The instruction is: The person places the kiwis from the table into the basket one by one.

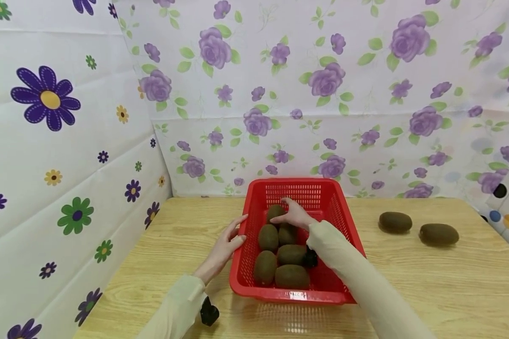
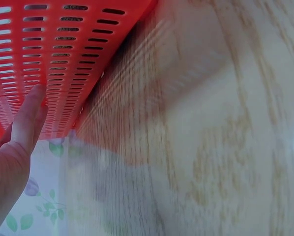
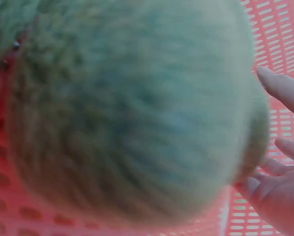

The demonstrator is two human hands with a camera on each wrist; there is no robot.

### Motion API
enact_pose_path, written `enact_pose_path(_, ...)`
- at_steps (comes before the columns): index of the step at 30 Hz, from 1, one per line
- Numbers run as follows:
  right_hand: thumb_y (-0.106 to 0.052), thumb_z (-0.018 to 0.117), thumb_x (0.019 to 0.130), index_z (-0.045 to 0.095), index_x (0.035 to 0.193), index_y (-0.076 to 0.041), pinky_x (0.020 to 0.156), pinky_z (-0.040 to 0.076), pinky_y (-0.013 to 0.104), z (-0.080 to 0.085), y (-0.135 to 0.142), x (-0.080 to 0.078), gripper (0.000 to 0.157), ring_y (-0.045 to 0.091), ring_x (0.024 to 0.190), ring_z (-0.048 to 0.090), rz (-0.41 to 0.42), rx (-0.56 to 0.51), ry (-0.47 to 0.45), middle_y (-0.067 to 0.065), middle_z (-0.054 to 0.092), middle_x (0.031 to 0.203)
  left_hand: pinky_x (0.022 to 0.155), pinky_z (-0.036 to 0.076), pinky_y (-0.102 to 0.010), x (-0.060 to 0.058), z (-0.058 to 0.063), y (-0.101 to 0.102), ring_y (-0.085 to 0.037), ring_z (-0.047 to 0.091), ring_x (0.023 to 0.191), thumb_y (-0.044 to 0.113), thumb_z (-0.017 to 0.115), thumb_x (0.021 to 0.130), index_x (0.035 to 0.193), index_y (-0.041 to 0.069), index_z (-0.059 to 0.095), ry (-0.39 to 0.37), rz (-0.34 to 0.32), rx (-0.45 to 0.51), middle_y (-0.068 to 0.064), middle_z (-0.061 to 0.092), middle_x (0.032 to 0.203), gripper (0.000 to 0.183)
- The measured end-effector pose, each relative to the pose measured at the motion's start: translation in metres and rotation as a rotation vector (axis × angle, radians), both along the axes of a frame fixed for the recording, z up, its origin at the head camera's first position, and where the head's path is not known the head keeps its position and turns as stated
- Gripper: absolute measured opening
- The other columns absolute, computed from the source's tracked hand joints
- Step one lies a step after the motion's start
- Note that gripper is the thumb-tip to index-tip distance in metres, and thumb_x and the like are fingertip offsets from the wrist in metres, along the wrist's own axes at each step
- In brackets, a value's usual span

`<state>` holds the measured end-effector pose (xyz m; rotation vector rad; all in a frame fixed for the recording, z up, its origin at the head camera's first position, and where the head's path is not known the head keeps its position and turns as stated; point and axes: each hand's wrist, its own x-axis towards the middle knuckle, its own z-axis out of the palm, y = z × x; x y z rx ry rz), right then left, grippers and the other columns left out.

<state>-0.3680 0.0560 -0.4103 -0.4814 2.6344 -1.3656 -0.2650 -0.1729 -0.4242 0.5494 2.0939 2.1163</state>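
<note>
A red plastic basket (image 1: 294,295) with slotted walls stands on the wooden table, holding several brown kiwis. My right hand (image 1: 296,215) reaches inside, its thumb and fingers round the end of the kiwi (image 1: 275,213) farthest back. In the right wrist view a blurred kiwi (image 3: 132,113) fills the middle, and part of the gripped kiwi (image 3: 257,132) shows behind it beside my fingers. My left hand (image 1: 223,246) rests against the basket's left side with its fingers extended; the left wrist view shows fingertips (image 2: 38,93) on the slotted wall.
Two more kiwis, one (image 1: 395,222) nearer the basket and one (image 1: 439,234) farther right, lie on the table (image 1: 411,292). A flowered cloth (image 1: 258,94) hangs behind the table, and another (image 1: 89,155) along the left.
</note>
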Motion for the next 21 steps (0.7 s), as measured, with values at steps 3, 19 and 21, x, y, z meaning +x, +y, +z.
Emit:
enact_pose_path(3, -0.021, 0.074, 0.076, 0.032, 0.135, 0.003, 0.093, 0.034, 0.045, 0.013, 0.004, 0.003, 0.077, 0.034, 0.115, 0.04, 0.014, 0.003, 0.002, 0.023, 0.036, 0.133, 0.068, 0.051, -0.043, 0.001, 0.0, 0.0, -0.042, 0.05, 0.1, 0.003, 0.045, 0.093, 0.142, 0.014, 0.03, -0.007, 0.008, 0.014, -0.029, 0.04, 0.123, 0.052)
enact_pose_path(19, -0.021, 0.073, 0.077, 0.042, 0.127, -0.002, 0.082, 0.045, 0.041, 0.062, 0.032, 0.025, 0.062, 0.032, 0.11, 0.044, 0.079, -0.072, -0.007, 0.018, 0.041, 0.127, 0.067, 0.051, -0.042, 0.001, -0.004, -0.001, -0.034, 0.055, 0.095, 0.008, 0.045, 0.093, 0.141, 0.016, 0.031, 0.082, -0.03, 0.016, -0.028, 0.042, 0.119, 0.051)
enact_pose_path(21, -0.023, 0.073, 0.077, 0.042, 0.126, -0.004, 0.081, 0.046, 0.041, 0.065, 0.038, 0.029, 0.061, 0.031, 0.108, 0.047, 0.086, -0.089, -0.009, 0.016, 0.043, 0.126, 0.067, 0.051, -0.042, 0.001, -0.004, 0.0, -0.036, 0.054, 0.097, 0.009, 0.046, 0.094, 0.141, 0.017, 0.031, 0.066, -0.025, 0.014, -0.027, 0.042, 0.12, 0.051)
